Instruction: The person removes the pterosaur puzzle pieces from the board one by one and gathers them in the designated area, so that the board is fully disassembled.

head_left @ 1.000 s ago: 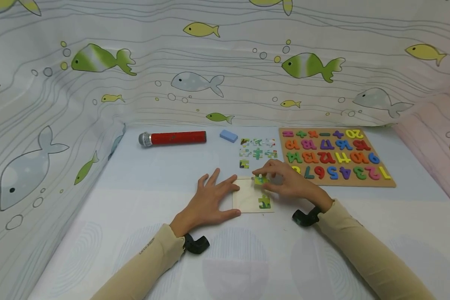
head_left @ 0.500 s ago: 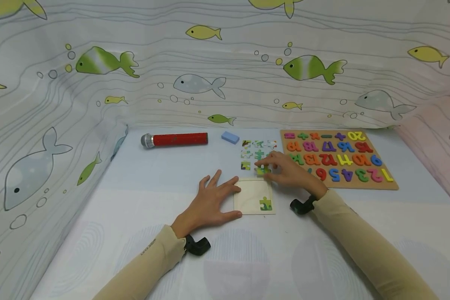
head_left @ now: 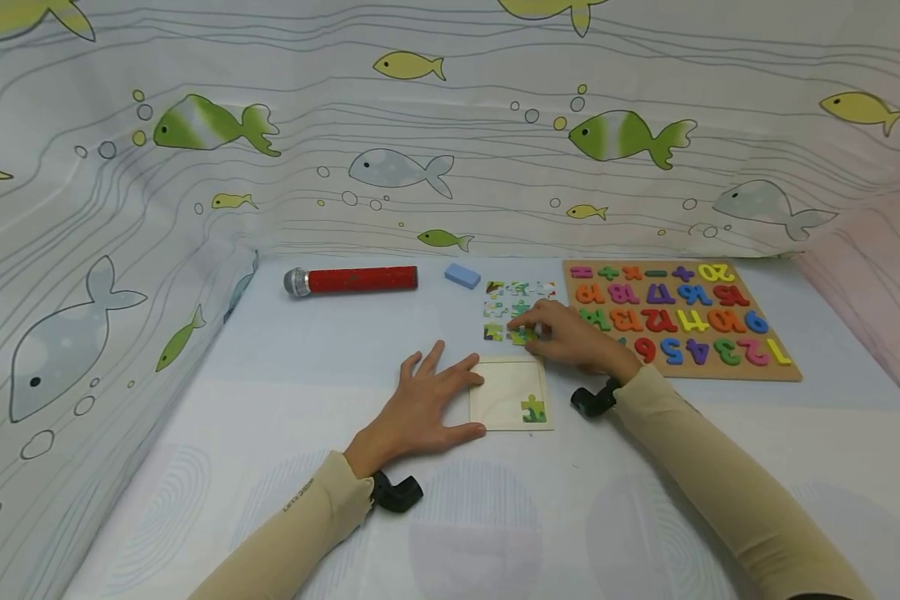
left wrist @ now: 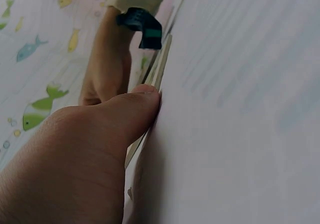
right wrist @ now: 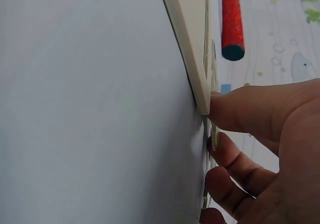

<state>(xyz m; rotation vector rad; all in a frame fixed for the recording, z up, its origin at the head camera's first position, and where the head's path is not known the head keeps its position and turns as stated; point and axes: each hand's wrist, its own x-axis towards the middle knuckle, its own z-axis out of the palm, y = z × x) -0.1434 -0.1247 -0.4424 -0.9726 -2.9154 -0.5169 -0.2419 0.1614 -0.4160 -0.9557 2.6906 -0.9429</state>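
My left hand [head_left: 420,408] lies with spread fingers at the left side of a shallow square wooden puzzle tray [head_left: 498,396]. Its thumb and fingertips touch the tray's left edge; the thumb presses on that edge in the left wrist view. One green puzzle piece [head_left: 533,410] sits in the tray's near right corner. Just beyond the tray, my right hand [head_left: 566,335] pinches another green puzzle piece [head_left: 521,336] low over the table, partly covered by the fingers. In the right wrist view this piece appears edge-on between thumb and fingers, beside the tray's corner.
Several loose puzzle pieces [head_left: 494,288] lie in rows behind the tray. A wooden number board [head_left: 783,371] is at the right, close to my right hand. At the back are a blue block [head_left: 462,276] and a red microphone [head_left: 360,279]. Fish-printed fabric surrounds the table.
My right hand has carried the green puzzle piece from over the tray's far right part away to the rows of loose pieces. My left hand has stayed on the tray's edge.
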